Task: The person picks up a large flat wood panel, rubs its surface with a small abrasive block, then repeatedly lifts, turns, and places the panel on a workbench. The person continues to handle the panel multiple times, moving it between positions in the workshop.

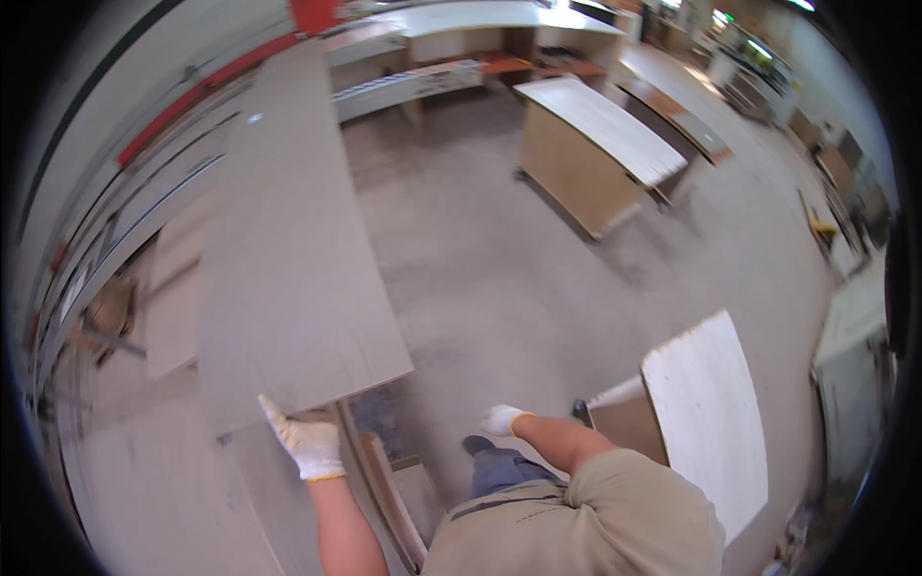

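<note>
My left hand (305, 444), in a white knitted glove with a yellow cuff, is at the near edge of a long grey panel (288, 240). Its thumb lies on top and the other fingers curl at the edge, partly hidden, so it grips the panel. The panel stretches away from me toward the far left. Low beside my body is my right hand (501, 420), also gloved and apart from the panel. Nothing shows in it, and its fingers are too blurred to make out.
A red rail (206, 96) and metal framing run along the left. A white-topped cabinet (586, 178) stands on the grey floor, with a brown board (687, 125) behind it. Close on my right is a white-topped piece (711, 413). Long shelving (490, 19) lines the back.
</note>
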`<action>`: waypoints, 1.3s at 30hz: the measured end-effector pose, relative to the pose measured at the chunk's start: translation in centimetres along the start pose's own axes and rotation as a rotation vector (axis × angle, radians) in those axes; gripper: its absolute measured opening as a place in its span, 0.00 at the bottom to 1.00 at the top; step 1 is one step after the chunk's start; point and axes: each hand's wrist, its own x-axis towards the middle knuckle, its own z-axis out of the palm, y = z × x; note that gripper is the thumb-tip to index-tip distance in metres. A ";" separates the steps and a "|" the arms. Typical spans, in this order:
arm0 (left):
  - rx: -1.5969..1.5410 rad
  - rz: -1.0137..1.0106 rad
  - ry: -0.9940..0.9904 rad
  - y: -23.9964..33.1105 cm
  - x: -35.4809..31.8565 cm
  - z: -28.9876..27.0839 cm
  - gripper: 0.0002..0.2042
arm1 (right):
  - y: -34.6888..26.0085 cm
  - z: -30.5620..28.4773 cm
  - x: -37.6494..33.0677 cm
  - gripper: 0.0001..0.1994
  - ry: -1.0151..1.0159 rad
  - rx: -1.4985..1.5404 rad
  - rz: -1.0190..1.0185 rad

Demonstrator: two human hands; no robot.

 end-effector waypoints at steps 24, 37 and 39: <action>0.169 -0.173 0.101 -11.2 -1.2 3.9 0.17 | 1.8 -31.8 -5.3 0.38 0.553 1.549 -0.335; 0.207 0.056 0.090 -2.0 -2.4 0.3 0.16 | -11.4 -24.3 -8.9 0.20 0.557 1.306 -0.306; 0.298 0.157 0.085 -0.1 -4.9 -1.1 0.16 | -11.1 -19.6 -8.2 0.24 0.544 1.277 -0.336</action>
